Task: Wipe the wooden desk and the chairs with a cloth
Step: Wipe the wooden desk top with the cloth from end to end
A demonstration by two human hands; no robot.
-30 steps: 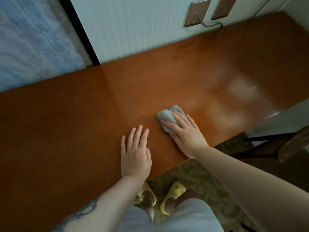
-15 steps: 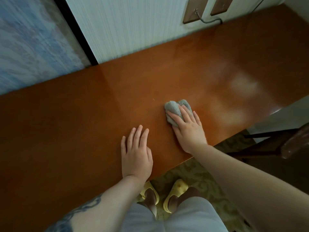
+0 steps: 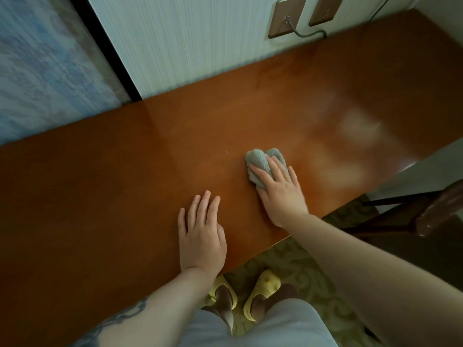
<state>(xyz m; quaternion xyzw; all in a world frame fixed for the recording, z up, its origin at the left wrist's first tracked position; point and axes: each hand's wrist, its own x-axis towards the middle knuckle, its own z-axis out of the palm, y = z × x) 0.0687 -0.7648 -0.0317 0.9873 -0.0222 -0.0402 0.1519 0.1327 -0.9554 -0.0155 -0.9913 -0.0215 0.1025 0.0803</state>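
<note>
Nearest the camera, pale grey shorts (image 3: 263, 326) are seen at the lower edge, and below them two yellow slippers (image 3: 263, 284) are planted on a patterned green carpet (image 3: 300, 266). A dark tattoo (image 3: 120, 319) is visible on the left forearm. The left hand (image 3: 201, 236) is laid flat, palm down, on the wooden desk (image 3: 100, 196) close to its near edge, with the fingers straight and held close together; nothing is gripped by it. Just beyond and to the right, the right hand (image 3: 278, 189) is pressed down on a bunched grey-green cloth (image 3: 263, 162), the fingers extended over the fabric and only slightly spread, so that the cloth is pinned against the desk top rather than wrapped in a fist. The cloth is found a little right of the middle of the desk, its far end showing past the fingertips. To the far right, part of a dark wooden chair (image 3: 431, 211) is seen beside the desk's corner. A pale sheen (image 3: 355, 131) is reflected on the desk surface beyond the cloth. Farthest off, two brown wall plates (image 3: 285, 17) are fixed to a light striped wall (image 3: 188, 41), a cable (image 3: 305, 33) being plugged into the left one, and a blue patterned panel (image 3: 45, 66) is seen at the far left.
</note>
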